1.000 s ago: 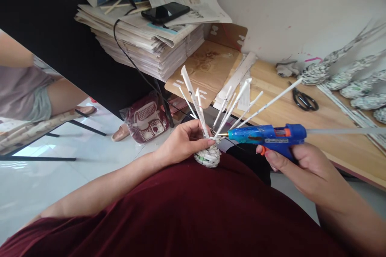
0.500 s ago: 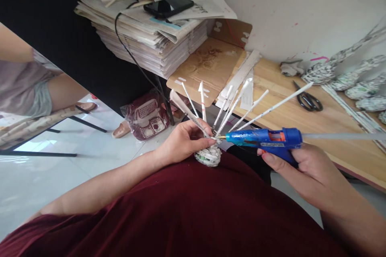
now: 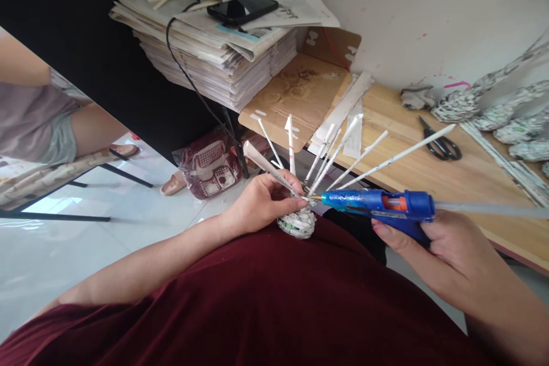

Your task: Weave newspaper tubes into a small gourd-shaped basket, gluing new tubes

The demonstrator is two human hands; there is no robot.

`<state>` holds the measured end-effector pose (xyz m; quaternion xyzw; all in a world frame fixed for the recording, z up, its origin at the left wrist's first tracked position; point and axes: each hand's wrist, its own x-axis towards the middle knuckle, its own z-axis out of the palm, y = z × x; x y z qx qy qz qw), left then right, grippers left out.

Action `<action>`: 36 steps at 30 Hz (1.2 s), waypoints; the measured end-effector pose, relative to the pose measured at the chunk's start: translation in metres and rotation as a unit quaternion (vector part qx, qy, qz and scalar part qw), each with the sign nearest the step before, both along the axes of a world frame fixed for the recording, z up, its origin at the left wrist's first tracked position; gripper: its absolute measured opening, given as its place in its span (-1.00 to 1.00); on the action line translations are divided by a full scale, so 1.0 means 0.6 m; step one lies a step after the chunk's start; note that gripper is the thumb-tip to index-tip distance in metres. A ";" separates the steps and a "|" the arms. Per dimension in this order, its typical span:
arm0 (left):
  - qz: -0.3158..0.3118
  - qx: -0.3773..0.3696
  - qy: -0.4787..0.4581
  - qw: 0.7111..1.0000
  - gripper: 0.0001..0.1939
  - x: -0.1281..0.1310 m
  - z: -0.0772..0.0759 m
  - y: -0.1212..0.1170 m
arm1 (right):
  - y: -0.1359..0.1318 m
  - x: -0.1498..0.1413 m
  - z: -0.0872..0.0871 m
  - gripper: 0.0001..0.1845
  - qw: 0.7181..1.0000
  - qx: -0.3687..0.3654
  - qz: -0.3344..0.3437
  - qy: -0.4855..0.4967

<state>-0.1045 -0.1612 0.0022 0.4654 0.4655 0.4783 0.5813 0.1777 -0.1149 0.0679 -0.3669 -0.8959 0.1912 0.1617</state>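
Observation:
My left hand [image 3: 261, 203] is closed around a small woven ball of rolled newspaper [image 3: 297, 222] that rests against my dark red shirt. Several white paper tubes [image 3: 343, 151] fan upward out of the ball. My right hand [image 3: 437, 243] grips a blue hot glue gun [image 3: 380, 205], one finger on its orange trigger. The gun's metal tip touches the top of the ball, next to my left thumb. A clear glue stick [image 3: 489, 210] pokes out of the gun's back.
A wooden table [image 3: 433, 168] carries black scissors [image 3: 441, 143], cardboard [image 3: 295, 91], paper strips and several woven paper pieces [image 3: 501, 111]. A newspaper stack [image 3: 214, 57] holds a phone [image 3: 242, 8] and a black cable. A red bag [image 3: 206, 163] lies on the floor. Another person sits at left [image 3: 51, 120].
The leftmost paper tube has swung down and left under my left fingers. The glue gun has stayed at the ball's top, drifting slightly lower and to the right in view.

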 end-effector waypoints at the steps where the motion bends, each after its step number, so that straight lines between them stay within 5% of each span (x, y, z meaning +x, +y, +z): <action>1: 0.002 0.000 0.005 1.000 -0.77 0.000 0.002 0.000 | -0.001 0.001 0.000 -0.71 1.000 -0.003 0.000 -0.002; 10: 0.010 0.012 0.040 0.999 -0.76 -0.003 0.009 0.000 | -0.004 -0.005 0.015 -0.64 1.000 0.013 0.000 -0.015; 23: 0.006 0.001 0.029 1.000 -0.77 -0.005 0.009 -0.004 | -0.006 -0.026 0.037 -0.80 0.995 0.088 0.034 -0.042; 28: 0.022 0.007 0.000 1.000 -0.73 -0.008 0.001 -0.004 | -0.012 -0.019 0.033 -0.70 0.994 0.095 -0.021 -0.038; 31: 0.030 0.006 -0.038 0.999 -0.70 -0.012 -0.006 -0.006 | -0.017 -0.016 0.022 -0.82 0.996 0.019 -0.069 0.057; 33: 0.040 0.001 -0.062 0.997 -0.67 -0.015 -0.008 -0.007 | -0.011 -0.020 0.011 -0.86 0.971 -0.060 -0.137 0.188; 36: 0.064 -0.008 -0.091 0.994 -0.65 -0.022 -0.005 -0.010 | 0.022 -0.033 -0.005 -0.75 0.858 -0.194 -0.186 0.438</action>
